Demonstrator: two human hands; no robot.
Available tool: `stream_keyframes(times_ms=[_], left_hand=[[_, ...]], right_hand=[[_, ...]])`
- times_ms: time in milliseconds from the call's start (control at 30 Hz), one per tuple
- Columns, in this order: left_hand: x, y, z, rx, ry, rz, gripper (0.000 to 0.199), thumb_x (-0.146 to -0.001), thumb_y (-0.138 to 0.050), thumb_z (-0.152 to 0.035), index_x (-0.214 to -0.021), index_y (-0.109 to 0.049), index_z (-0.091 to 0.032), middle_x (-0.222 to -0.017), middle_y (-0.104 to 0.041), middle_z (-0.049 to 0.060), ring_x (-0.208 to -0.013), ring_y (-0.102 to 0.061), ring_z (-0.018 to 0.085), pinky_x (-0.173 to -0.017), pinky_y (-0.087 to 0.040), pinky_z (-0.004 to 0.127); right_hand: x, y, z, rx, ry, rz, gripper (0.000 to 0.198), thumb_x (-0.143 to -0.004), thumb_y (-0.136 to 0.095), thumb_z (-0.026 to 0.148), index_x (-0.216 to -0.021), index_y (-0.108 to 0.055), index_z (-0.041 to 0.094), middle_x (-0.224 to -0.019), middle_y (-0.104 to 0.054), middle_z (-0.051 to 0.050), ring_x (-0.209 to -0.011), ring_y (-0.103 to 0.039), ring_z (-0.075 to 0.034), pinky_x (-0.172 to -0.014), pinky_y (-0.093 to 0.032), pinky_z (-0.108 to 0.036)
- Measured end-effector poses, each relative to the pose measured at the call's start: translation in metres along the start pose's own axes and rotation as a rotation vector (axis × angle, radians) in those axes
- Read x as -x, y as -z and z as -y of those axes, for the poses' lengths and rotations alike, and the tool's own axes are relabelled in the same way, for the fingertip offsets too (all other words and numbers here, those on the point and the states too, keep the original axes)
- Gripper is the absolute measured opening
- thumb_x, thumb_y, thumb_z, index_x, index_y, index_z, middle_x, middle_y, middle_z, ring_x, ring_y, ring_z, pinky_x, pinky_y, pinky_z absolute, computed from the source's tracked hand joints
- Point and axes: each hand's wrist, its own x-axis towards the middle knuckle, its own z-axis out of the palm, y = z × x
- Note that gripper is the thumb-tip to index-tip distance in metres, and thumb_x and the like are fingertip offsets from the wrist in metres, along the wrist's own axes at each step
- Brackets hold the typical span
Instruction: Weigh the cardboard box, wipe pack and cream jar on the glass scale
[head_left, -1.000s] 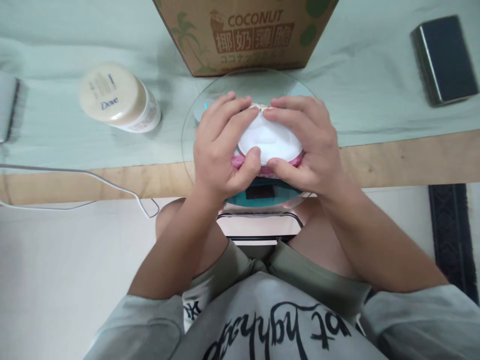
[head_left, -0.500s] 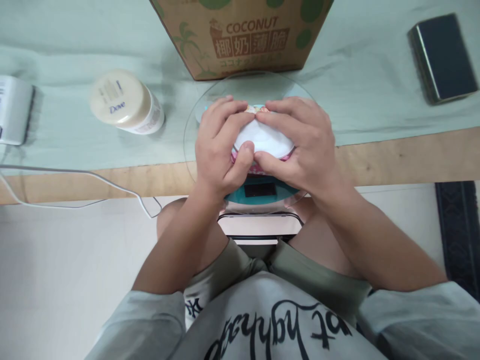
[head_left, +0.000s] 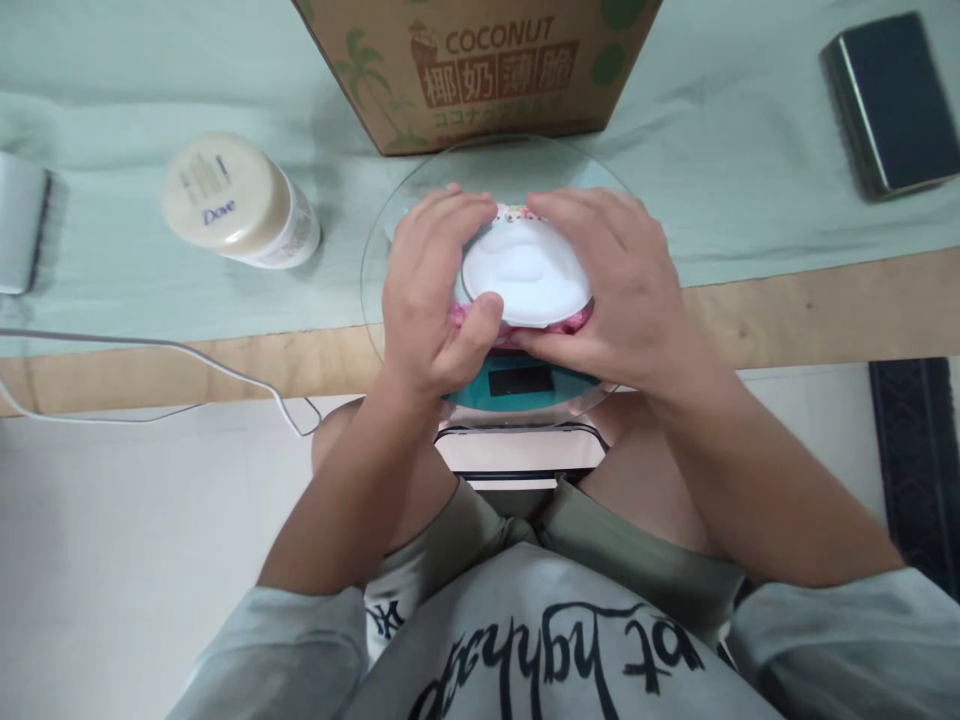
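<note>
A pack of wet wipes (head_left: 582, 319), pink and patterned with a white oval plastic lid (head_left: 528, 272), is between my two hands over the glass plate of a teal kitchen scale (head_left: 459, 393). My left hand (head_left: 429, 290) curls round the pack's left side, its thumb by the lower left of the lid. On the opposite side my right hand (head_left: 619, 280) wraps the pack, with the thumb along its near edge. The lid looks closed. Below the pack shows the dark display (head_left: 520, 381) of the scale. Whether the pack rests on the glass is hidden.
Behind the scale stands a cardboard box (head_left: 487, 80). A Dove jar (head_left: 232, 200) is at the left, near a white device (head_left: 19, 222) and a white cable (head_left: 165, 343). A dark box (head_left: 896, 105) lies far right. The wooden table edge (head_left: 825, 311) runs in front.
My fingers and thumbs have drawn apart from over the lid toward the sides of the pack, so more of the white lid shows. The view has shifted slightly.
</note>
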Motion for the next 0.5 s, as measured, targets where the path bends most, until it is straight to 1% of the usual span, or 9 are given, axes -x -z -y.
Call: stream_keyframes(times_ms=[67, 133, 233, 300, 367, 433, 500], left_hand=[[0.000, -0.002, -0.001, 0.030, 0.008, -0.030, 0.052, -0.103, -0.039, -0.061, -0.148, -0.051, -0.038, -0.141, -0.065, 0.006, -0.139, -0.058, 0.030, -0.123, -0.045, 0.051], [0.000, -0.003, -0.001, 0.036, 0.033, -0.080, 0.051, -0.103, -0.038, -0.062, -0.146, -0.052, -0.039, -0.142, -0.063, 0.005, -0.139, -0.056, 0.028, -0.123, -0.046, 0.049], [0.001, -0.007, 0.004, 0.022, 0.020, -0.194, 0.057, -0.103, -0.033, -0.065, -0.144, -0.056, -0.034, -0.145, -0.060, 0.004, -0.139, -0.055, 0.027, -0.123, -0.046, 0.049], [0.004, -0.008, 0.009, 0.013, 0.060, -0.270, 0.060, -0.102, -0.029, -0.068, -0.146, -0.054, -0.036, -0.147, -0.057, 0.000, -0.142, -0.052, 0.027, -0.126, -0.044, 0.051], [0.008, -0.009, 0.014, 0.010, 0.191, -0.320, 0.059, -0.103, -0.025, -0.068, -0.148, -0.048, -0.039, -0.150, -0.053, -0.003, -0.148, -0.047, 0.026, -0.131, -0.040, 0.053], [0.011, -0.010, 0.018, 0.021, 0.313, -0.328, 0.058, -0.104, -0.022, -0.068, -0.149, -0.044, -0.038, -0.153, -0.050, -0.003, -0.151, -0.043, 0.027, -0.134, -0.037, 0.058], [0.013, -0.009, 0.022, 0.037, 0.334, -0.304, 0.062, -0.102, -0.018, -0.072, -0.148, -0.041, -0.038, -0.153, -0.050, -0.001, -0.150, -0.045, 0.028, -0.131, -0.041, 0.061]], right_hand=[[-0.002, 0.005, -0.003, 0.036, 0.034, 0.029, 0.101, -0.076, -0.079, 0.058, -0.162, -0.031, 0.036, -0.161, -0.045, -0.008, -0.143, -0.052, -0.035, -0.116, -0.050, -0.063], [-0.002, 0.008, -0.005, 0.060, 0.040, 0.050, 0.102, -0.080, -0.075, 0.057, -0.165, -0.024, 0.036, -0.162, -0.045, -0.008, -0.141, -0.053, -0.036, -0.113, -0.051, -0.064], [-0.003, 0.008, -0.005, 0.069, 0.033, 0.063, 0.097, -0.080, -0.075, 0.053, -0.163, -0.028, 0.036, -0.154, -0.053, -0.008, -0.134, -0.058, -0.035, -0.110, -0.052, -0.062], [-0.003, 0.005, -0.005, 0.069, 0.043, 0.001, 0.097, -0.075, -0.079, 0.053, -0.159, -0.034, 0.034, -0.149, -0.057, -0.009, -0.127, -0.061, -0.034, -0.106, -0.055, -0.059], [-0.002, 0.001, -0.006, 0.047, 0.053, -0.109, 0.094, -0.073, -0.081, 0.052, -0.155, -0.040, 0.032, -0.147, -0.058, -0.009, -0.123, -0.064, -0.031, -0.104, -0.058, -0.052], [0.001, 0.000, -0.011, 0.011, 0.056, -0.215, 0.088, -0.075, -0.080, 0.052, -0.152, -0.045, 0.028, -0.148, -0.058, -0.009, -0.124, -0.065, -0.027, -0.106, -0.060, -0.045], [0.005, 0.004, -0.023, -0.012, 0.046, -0.296, 0.087, -0.076, -0.079, 0.055, -0.150, -0.047, 0.022, -0.148, -0.056, -0.012, -0.127, -0.065, -0.026, -0.112, -0.059, -0.043]])
